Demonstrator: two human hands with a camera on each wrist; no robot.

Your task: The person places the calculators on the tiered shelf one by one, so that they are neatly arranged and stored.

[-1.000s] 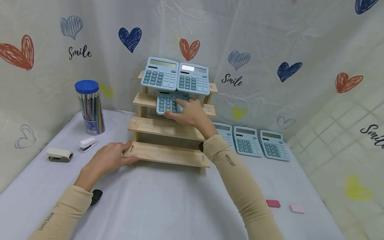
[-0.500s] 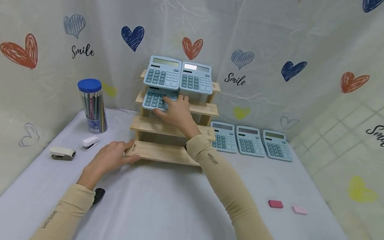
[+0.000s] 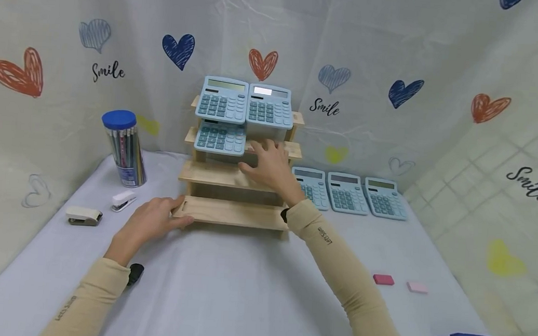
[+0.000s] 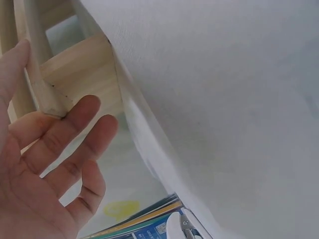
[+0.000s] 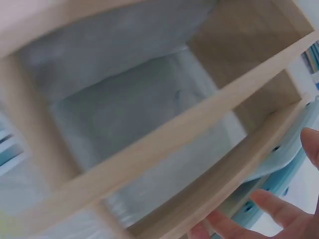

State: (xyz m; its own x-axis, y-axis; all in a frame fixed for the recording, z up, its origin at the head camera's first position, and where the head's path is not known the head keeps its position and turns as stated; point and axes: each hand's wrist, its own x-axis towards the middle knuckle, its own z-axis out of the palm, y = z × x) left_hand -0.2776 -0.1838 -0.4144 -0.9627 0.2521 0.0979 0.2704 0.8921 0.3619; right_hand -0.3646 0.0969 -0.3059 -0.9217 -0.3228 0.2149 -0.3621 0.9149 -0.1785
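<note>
Your right hand (image 3: 271, 165) hangs loosely open just in front of the wooden rack (image 3: 233, 212), holding nothing. Beside its fingertips a pale blue calculator (image 3: 220, 137) with teal keys leans on the second shelf, left side. Your left hand (image 3: 153, 220), fingers straight, rests against the rack's bottom-left corner. The rack is plain light slatted wood, standing toward the worktop's (image 3: 241, 291) far edge.
</note>
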